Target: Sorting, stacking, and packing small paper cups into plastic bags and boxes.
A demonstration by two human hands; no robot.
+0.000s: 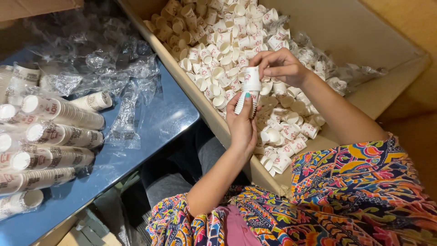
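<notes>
Both hands meet over the box: the left hand point(241, 130) is wrapped around the lower part of a short stack of small paper cups point(248, 93), thumb laid along its side; the right hand point(280, 66), at one o'clock from it, pinches the topmost cup with closed fingertips. By the look of it, a loose cup is being seated onto the stack, so the step in hand is nesting; the next move would call for a square push down so the rim sits flush. Around the stack, the cardboard box point(359, 41) holds a heap of loose cups point(218, 50); at nine o'clock, well apart, finished cup sleeves point(59, 136) lie on a blue table point(168, 118) among clear plastic wrappers point(104, 59).
</notes>
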